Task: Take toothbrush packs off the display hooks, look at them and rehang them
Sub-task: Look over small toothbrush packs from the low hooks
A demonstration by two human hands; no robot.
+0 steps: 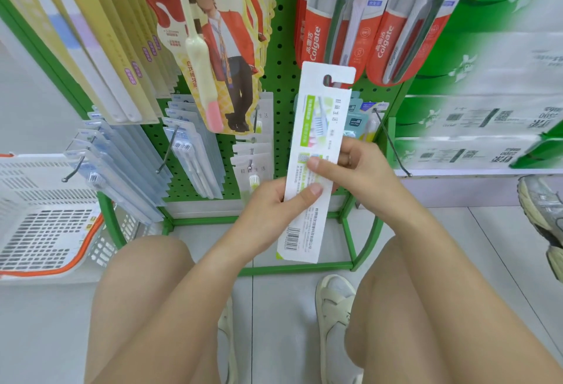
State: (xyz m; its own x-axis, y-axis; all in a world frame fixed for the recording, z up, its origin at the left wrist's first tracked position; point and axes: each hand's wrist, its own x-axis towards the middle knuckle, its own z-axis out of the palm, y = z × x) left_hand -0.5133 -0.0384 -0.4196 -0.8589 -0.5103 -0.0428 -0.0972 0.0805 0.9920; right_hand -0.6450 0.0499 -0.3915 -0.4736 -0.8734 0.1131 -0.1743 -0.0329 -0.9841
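Green pegboard rack (281, 48) full of hung packs, bare hook (391, 143) at lower right. Toothbrush pack (316, 152) held off the hooks, back side up, in front of rack. Left hand (274, 210) pinches its lower half, right hand (362, 170) grips mid-edge. Risk: hang hole (328, 79) misses the hook on rehang, pack drops to floor.

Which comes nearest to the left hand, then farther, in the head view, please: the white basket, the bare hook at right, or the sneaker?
From the left hand:
1. Bare hook, to the right, on the green rack.
2. White basket, far left, on the floor.
3. Sneaker, at the right edge.
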